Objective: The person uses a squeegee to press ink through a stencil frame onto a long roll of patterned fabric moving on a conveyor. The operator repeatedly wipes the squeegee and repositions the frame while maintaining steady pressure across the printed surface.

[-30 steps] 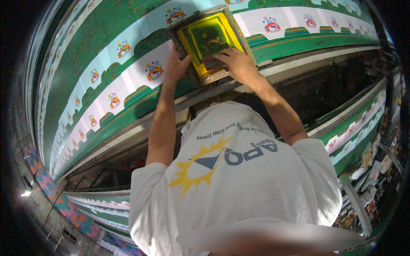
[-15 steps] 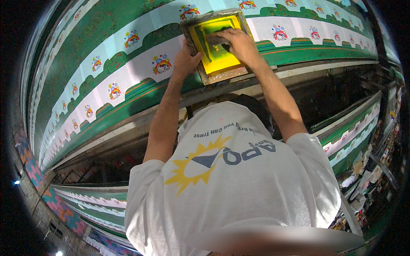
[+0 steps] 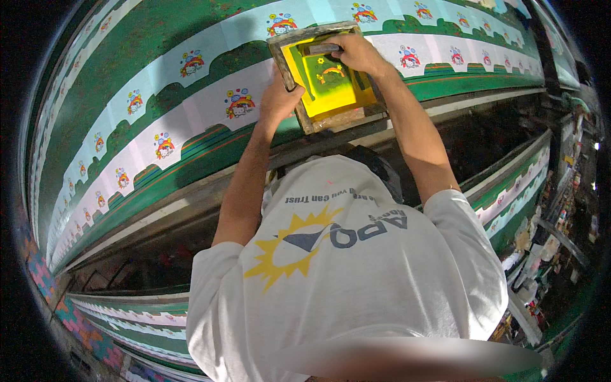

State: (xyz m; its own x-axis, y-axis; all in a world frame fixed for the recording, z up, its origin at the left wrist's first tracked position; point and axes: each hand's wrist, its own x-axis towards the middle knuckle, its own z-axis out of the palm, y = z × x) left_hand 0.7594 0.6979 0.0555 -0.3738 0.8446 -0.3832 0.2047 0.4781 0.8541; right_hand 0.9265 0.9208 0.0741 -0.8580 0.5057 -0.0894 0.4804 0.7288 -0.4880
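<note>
**Printing frame with yellow screen, scraper in hand**

Head view. Frame (image 3: 318, 29): one, at 12 o'clock, over the green table (image 3: 207, 139); probably stiff and light enough to lift by its side bars. Screen (image 3: 340, 100): thin, likely delicate, slippery where yellow ink lay wet; best not gripped. Scraper (image 3: 323, 49): small, dark, inside the frame toward 11 o'clock; likely firm, best held along its back.

Left hand (image 3: 282, 97): partly closed about the frame's 9 o'clock bar, thumb inward, forearm rising from 7 o'clock. Right hand (image 3: 358, 54): fingers curled onto the scraper, forearm slanting from 4 o'clock.
</note>
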